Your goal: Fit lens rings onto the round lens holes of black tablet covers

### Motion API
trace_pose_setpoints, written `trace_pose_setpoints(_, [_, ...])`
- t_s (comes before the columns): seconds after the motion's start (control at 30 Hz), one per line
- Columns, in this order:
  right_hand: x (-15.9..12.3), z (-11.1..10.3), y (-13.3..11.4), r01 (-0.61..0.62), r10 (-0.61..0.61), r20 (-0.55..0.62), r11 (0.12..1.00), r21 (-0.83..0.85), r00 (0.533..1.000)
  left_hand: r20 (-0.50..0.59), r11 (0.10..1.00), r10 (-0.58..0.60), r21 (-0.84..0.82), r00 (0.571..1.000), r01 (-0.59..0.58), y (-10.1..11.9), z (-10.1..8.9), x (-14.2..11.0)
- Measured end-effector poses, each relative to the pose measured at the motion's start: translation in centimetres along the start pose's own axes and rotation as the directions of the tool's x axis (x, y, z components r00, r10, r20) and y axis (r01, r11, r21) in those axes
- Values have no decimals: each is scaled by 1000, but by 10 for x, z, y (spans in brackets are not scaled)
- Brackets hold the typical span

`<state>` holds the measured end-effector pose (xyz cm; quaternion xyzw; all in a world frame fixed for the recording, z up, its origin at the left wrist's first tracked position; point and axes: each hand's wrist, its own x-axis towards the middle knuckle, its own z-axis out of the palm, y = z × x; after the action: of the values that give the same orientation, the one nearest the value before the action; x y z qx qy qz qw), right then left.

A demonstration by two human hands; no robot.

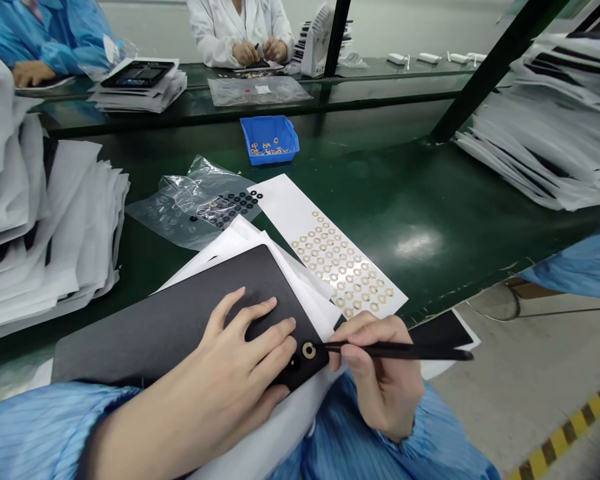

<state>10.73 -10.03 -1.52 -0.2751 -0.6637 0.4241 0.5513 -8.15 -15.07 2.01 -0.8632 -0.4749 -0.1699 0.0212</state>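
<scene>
A flat black panel (pixel 180 320) lies tilted across white wrapping sheets (pixel 240 233) at the near edge of the bench. My left hand (pixel 250 353) rests on it with the fingers spread. Black tweezers (pixel 405 350) are pinched in my right hand (pixel 380 373), their tips at the panel's right corner. Beside those tips sits a tan ring (pixel 309 350) around a dark centre. Just left of the ring, a small dark round spot is partly hidden by my left fingers. Past the panel lies a white sheet (pixel 280 200) with rows of tan ring stickers (pixel 340 260).
A blue bin (pixel 270 140) holds small tan pieces. Black rings lie on a clear plastic bag (pixel 180 213). Wrapped stacks stand at left (pixel 70 220) and right (pixel 540 133). A green post (pixel 500 67) slants at right. Two people sit across the bench.
</scene>
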Motion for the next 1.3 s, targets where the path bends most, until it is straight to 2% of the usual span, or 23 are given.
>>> trace_pose_setpoints(0.07, [0, 2, -1, 18, -18, -20, 1000, 21, 1000, 9, 1000, -8, -23, 1000, 8, -1, -1, -1])
trace_pose_setpoints(0.27, [-1, 2, -6, -35, 35, 2, 992, 120, 999, 52, 998, -14, -63, 999, 18, -2, -7, 2])
trace_pose_setpoints(0.33, [6, -5, -10, -26, 26, -2, 993, 119, 1000, 74, 997, -2, -72, 997, 7, -3, -9, 3])
trace_pose_setpoints(0.4, [25, -16, -15, 15, -18, 51, 998, 56, 999, 95, 996, 10, -89, 995, -1, -4, -11, 4])
trace_pose_setpoints(0.5, [79, -25, -20, 154, -127, 185, 979, -136, 975, 135, 990, 2, -137, 991, 16, -4, -12, 4])
trace_pose_setpoints(0.57, [129, -18, -14, 214, -159, 231, 947, -238, 960, 172, 984, -22, -170, 985, 52, -4, -13, 4])
trace_pose_setpoints(0.67, [209, 15, 16, 278, -200, 282, 923, -268, 938, 195, 971, -65, -212, 979, 107, -5, -13, 3])
trace_pose_setpoints(0.77, [275, 59, 57, 322, -236, 268, 883, -343, 934, 198, 973, -46, -211, 979, 88, -8, -14, 3])
trace_pose_setpoints(0.83, [306, 82, 80, 241, -156, 231, 881, -406, 960, 188, 982, -14, -180, 982, 49, -10, -14, 3])
trace_pose_setpoints(0.9, [324, 96, 95, 199, -108, 230, 887, -418, 967, 167, 990, 15, -142, 986, 9, -13, -14, 3])
trace_pose_setpoints(1.0, [335, 101, 103, 180, -79, 248, 889, -420, 965, 137, 994, 37, -107, 990, -23, -16, -14, 2])
trace_pose_setpoints(1.1, [327, 103, 100, 187, -56, 300, 883, -429, 952, 130, 992, 49, -121, 990, -33, -17, -14, 2])
trace_pose_setpoints(1.2, [301, 118, 91, 234, -24, 451, 878, -417, 892, 147, 985, 62, -168, 987, -37, -18, -17, 6])
trace_pose_setpoints(1.23, [289, 126, 88, 261, -17, 517, 877, -404, 856, 171, 979, 19, -203, 985, 17, -21, -19, 8])
trace_pose_setpoints(1.27, [276, 134, 84, 294, -17, 582, 874, -386, 813, 204, 964, -77, -236, 976, 125, -27, -21, 10])
trace_pose_setpoints(1.3, [263, 142, 81, 330, -23, 639, 870, -367, 769, 236, 928, -212, -254, 948, 271, -36, -24, 11])
